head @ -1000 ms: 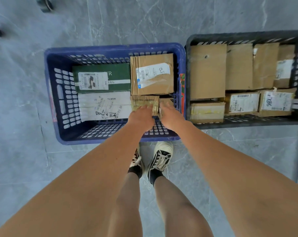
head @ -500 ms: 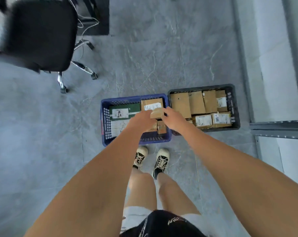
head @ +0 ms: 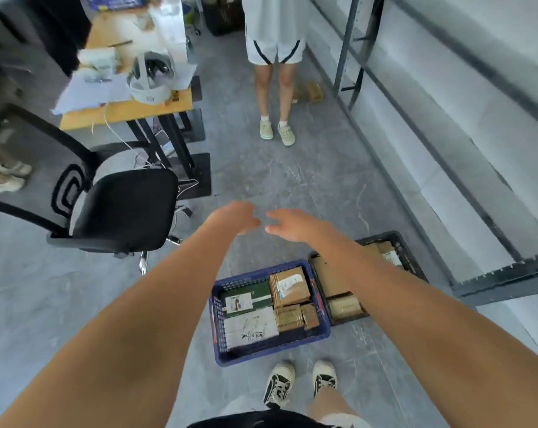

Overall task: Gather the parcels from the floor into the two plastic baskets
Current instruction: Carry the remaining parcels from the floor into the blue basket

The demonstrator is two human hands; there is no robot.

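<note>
Left hand: my left hand [head: 235, 218] hung out in front of me at arm's length, fingers loosely spread, holding nothing.
Right hand: my right hand [head: 294, 225] floated just beside it, fingers relaxed and apart, also without a load; the two hands were near each other but not touching.
Baskets: the blue basket [head: 227, 356] sat on the floor just ahead of my shoes [head: 298, 381], with the black basket [head: 413, 264] touching its right side; both lay below and behind my hands, nearer my feet.
Contents: the blue basket held a green box [head: 255, 296], a white parcel [head: 249, 330] and several brown cartons [head: 289, 285], packed side by side; the black one also held cartons, partly hidden by my right forearm.
Loose parcels: a small brown heap [head: 309, 92] lay on the floor far ahead, beside a standing person's feet [head: 277, 132] and close to the shelving post [head: 345, 57].
Direction: it lay forward and slightly right of both hands, well apart from them.
Nearer hand: my right, I judged, though only slightly.
Long axis: too blurred and small to tell, likewise which way it pointed.
Coming move: I judged I would have to walk forward before any reach.
</note>
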